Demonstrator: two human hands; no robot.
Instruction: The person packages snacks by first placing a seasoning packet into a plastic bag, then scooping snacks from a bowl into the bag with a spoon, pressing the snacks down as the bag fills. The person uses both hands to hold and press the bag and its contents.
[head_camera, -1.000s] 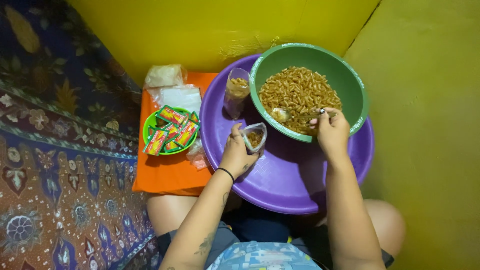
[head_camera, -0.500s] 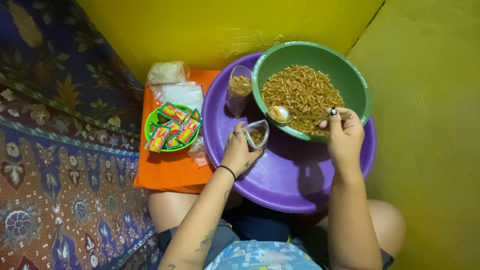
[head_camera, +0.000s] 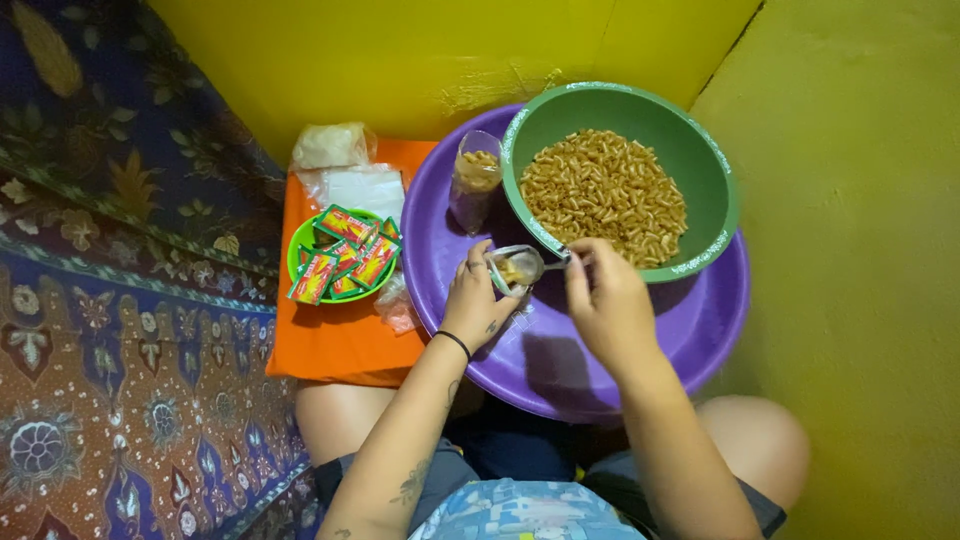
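Seen from above, a seated person's bare knees sit at six o'clock, both forearms reaching up toward the centre. The left hand (head_camera: 478, 300) pinches open a small clear plastic bag (head_camera: 515, 268), its mouth turned toward three o'clock. The right hand (head_camera: 610, 300) is closed around a spoon (head_camera: 560, 262); its long axis runs nine to three o'clock, bowl end at the bag's mouth. The bag looks thin, limp and slippery, best held by its rim; it seems very light, with only a few snack pieces inside. Both hands hover over a wide purple basin (head_camera: 700, 330). Beyond, at one o'clock, a green bowl (head_camera: 715, 200) holds crisp orange-brown snack sticks (head_camera: 605, 190). A filled clear bag (head_camera: 474, 180) stands at twelve o'clock. At ten o'clock, an orange tray (head_camera: 340, 340) carries a small green dish of seasoning packets (head_camera: 345, 255).
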